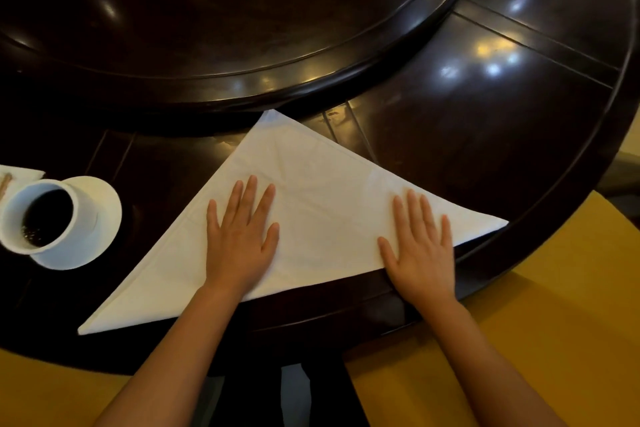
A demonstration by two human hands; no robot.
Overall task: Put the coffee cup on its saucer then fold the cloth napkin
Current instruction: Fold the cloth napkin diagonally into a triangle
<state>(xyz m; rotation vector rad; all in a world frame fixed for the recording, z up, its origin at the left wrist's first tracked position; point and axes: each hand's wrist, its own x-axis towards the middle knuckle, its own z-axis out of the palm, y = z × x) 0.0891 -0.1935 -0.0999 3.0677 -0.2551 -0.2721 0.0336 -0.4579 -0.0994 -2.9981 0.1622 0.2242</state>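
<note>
From the head view, the cloth napkin (311, 218) lies on the dark worktop (485, 149) already doubled into a triangle, its long folded edge running along the near side and its peak pointing away from the person. Both hands rest on it with palms down and fingers spread, gripping nothing. The left hand (242, 236) presses near the middle of the triangle, and the right hand (420, 248) presses toward its right corner, with the heel of that hand reaching over the long edge onto bare wood. Flat, splayed palms like these look meant to smooth the cloth and set the crease, while pinning the two layers so they do not slide on the polished surface.

Well out to the left of the left hand, the coffee cup (38, 217) sits on its saucer (104, 218), dark coffee inside. Parked there, it seems clear of the napkin's left tip, so the first part of the task looks done. Beyond the fingertips rises a raised round turntable (242, 10), which the napkin's peak nearly reaches.
</note>
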